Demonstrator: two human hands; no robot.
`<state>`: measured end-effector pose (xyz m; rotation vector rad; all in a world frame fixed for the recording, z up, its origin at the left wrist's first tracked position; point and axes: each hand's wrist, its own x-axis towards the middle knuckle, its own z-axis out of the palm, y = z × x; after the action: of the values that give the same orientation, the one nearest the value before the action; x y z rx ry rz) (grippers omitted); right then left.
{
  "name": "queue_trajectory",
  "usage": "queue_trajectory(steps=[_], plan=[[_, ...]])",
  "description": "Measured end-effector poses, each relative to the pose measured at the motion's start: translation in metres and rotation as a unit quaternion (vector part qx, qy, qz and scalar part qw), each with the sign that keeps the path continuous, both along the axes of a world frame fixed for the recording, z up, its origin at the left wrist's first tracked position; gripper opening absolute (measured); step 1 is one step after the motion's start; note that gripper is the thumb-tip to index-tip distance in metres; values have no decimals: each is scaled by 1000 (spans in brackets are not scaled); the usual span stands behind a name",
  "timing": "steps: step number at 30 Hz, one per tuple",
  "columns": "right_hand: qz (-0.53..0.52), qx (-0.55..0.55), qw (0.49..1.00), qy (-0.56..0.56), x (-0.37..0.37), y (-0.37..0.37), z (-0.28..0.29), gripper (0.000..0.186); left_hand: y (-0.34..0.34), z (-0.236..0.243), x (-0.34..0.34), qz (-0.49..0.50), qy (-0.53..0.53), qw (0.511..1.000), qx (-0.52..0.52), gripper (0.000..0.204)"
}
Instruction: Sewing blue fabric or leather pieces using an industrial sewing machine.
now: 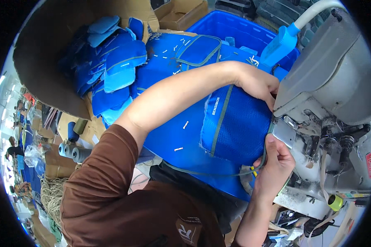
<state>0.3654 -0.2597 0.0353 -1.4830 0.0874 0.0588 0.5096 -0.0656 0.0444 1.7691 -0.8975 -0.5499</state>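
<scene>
A blue fabric panel (245, 127) with a mesh face and a grey trim strip lies flat beside the sewing machine (325, 82). My left hand (257, 84) reaches over its far edge, fingers bent down onto the fabric by the machine head; the fingertips are partly hidden. At the panel's near right corner my right hand (278, 158) is closed, pinching the edge with its grey-green binding tape (218, 175) between thumb and fingers. From there the tape loops left along the table's near edge. A bright metal plate (283, 132) of the machine sits just right of the panel.
Blue pouch pieces (119, 68) are heaped at the back left against a cardboard sheet (49, 53). Another bound piece (200, 49) lies behind my left arm. A blue crate (235, 24) stands at the back. Small pale scraps dot the blue table (169, 136). Thread spools (72, 152) stand left.
</scene>
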Motion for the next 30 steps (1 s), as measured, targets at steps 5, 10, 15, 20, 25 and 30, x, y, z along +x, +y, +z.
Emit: queue_trajectory(steps=[5, 10, 15, 20, 25, 30], plan=[[-4, -9, 1000, -3, -1, 5, 0, 19, 2, 4, -3, -1, -11, 1000, 15, 39], [11, 1, 1000, -29, -1, 4, -1, 17, -2, -20, -41, 297, -395, 869, 3, 31], [45, 15, 999, -17, -15, -3, -9, 13, -16, -13, -128, 324, -468, 819, 70, 24], [84, -1, 996, 9, -60, -20, -21, 14, -27, -22, -155, 266, -520, 808, 80, 26], [186, 60, 980, 27, -124, -31, 11, 11, -36, -24, -167, 283, -529, 797, 69, 31], [499, -140, 788, -331, -114, -38, 33, 21, -38, -27, -174, 364, -469, 804, -39, 29]])
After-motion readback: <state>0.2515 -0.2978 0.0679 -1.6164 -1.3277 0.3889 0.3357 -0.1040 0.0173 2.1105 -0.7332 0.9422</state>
